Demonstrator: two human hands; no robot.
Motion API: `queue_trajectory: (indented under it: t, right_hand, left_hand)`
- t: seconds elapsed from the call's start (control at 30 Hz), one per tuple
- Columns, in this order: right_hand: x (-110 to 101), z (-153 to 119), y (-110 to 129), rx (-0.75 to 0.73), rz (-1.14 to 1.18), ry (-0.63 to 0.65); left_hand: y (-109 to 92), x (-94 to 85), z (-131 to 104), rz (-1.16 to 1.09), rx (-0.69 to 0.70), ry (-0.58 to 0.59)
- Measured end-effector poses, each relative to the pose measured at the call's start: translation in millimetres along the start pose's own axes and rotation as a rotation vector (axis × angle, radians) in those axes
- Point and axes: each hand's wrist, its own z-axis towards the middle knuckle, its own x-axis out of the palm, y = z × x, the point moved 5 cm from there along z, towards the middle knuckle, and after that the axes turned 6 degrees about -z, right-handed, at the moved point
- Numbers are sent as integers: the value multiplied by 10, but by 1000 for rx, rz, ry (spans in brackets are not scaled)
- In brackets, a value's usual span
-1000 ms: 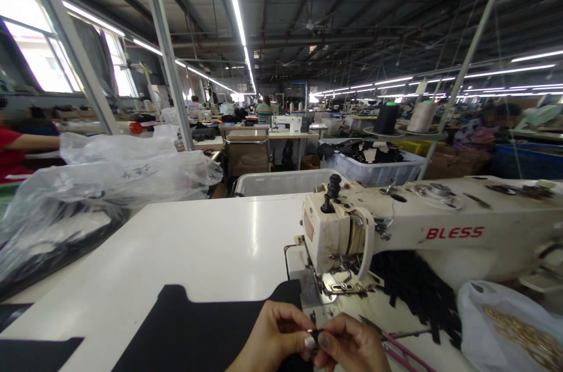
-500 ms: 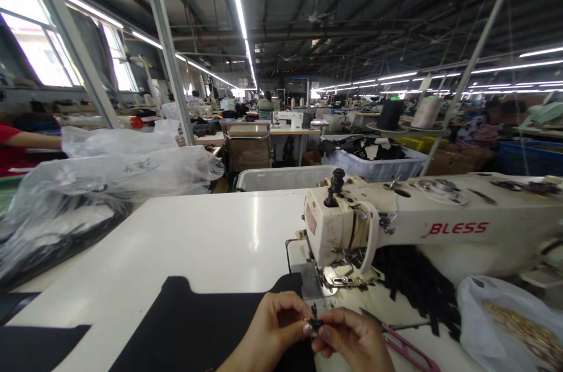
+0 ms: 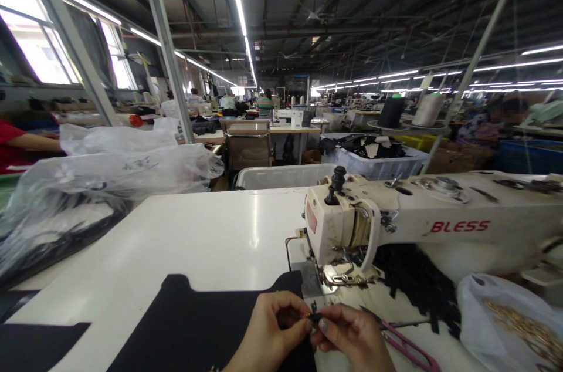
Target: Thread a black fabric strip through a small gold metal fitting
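At my white table [image 3: 197, 237], before the Bless sewing machine [image 3: 396, 225] and black fabric panel [image 3: 197, 325], my left hand [image 3: 268, 331] and right hand [image 3: 352, 337] pinch a small black strap piece [image 3: 314, 318]; fumbled, it could slip from both grips.

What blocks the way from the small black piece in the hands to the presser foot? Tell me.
Nothing visible does. Both the left hand and right hand pinch the small black piece just in front of the presser foot; only bare machine bed lies between.
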Motion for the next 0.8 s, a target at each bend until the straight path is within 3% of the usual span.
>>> queue_trajectory:
  t: [0.27, 0.33, 0.4, 0.57, 0.7, 0.8]
  right_hand:
    - [-16, 21, -29, -5, -57, 34]
    - [-27, 33, -47, -6, -55, 35]
    - [-44, 46, -84, 17, -4, 26]
    - [-48, 71, -188, 181, 149, 39]
    - [-28, 66, -164, 234, 62, 47]
    - [-73, 41, -192, 304, 10, 64]
  left_hand:
    - [25, 31, 1, -109, -36, 57]
    - [22, 26, -7, -45, -19, 58]
    - [-42, 29, -27, 166, 107, 62]
    - [-304, 193, -161, 711, 643, 183]
    - [-395, 287, -218, 975, 818, 238]
    - [-407, 301, -220, 1058, 863, 259]
